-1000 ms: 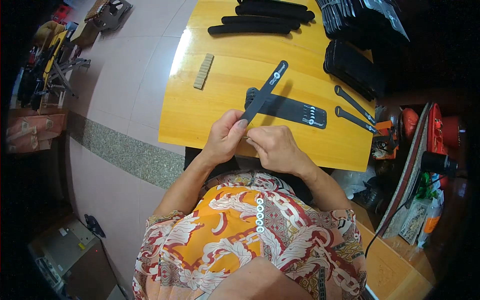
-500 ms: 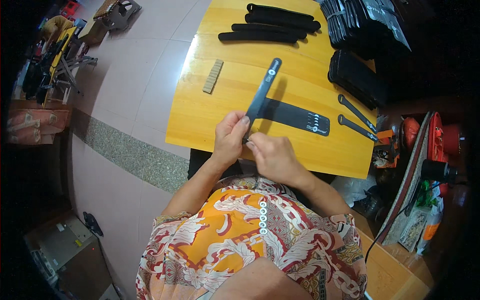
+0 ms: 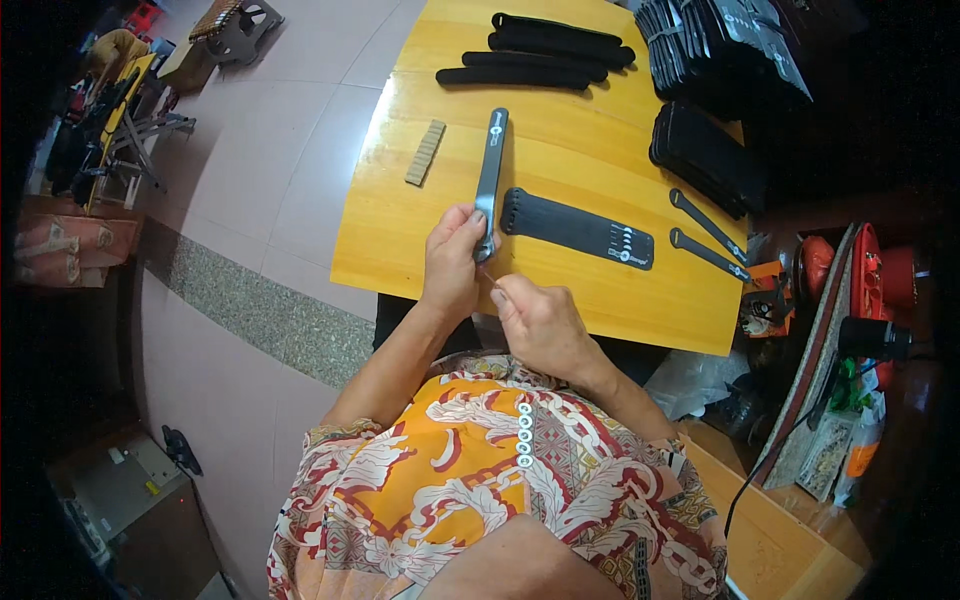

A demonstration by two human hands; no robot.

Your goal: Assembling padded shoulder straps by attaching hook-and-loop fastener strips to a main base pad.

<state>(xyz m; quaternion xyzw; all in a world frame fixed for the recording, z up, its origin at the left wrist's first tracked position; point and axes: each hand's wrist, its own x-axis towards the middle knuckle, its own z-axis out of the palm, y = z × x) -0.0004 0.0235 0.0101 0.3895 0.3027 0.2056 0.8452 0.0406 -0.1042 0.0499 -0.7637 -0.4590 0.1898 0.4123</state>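
My left hand [image 3: 452, 262] is closed around a black strap [image 3: 491, 160] with a rounded tip and pale print, held upright above the table edge. The strap's lower end bends into a small loop beside my thumb. A thin strand [image 3: 487, 273] runs from there to my right hand [image 3: 542, 318], whose thumb and forefinger pinch it; its kind is too small to tell. Beyond my hands a flat black panel [image 3: 570, 225] with a scalloped left end and white marks lies on the yellow table [image 3: 400, 240]. Two similar straps, one nearer [image 3: 708, 254] and one farther [image 3: 706, 222], lie at the right.
A ridged tan strip [image 3: 425, 153] lies at the left of the table. Several long black rolls [image 3: 530, 72] rest at the far side. A bundled black stack [image 3: 720, 50] and a lower black pile [image 3: 700, 155] occupy the far right. Boxed odds and ends [image 3: 830, 450] stand right.
The strap has swung more upright and to the left, apart from the panel, whose scalloped end now shows. My right hand has drawn slightly down from the strap's end, with the strand between.
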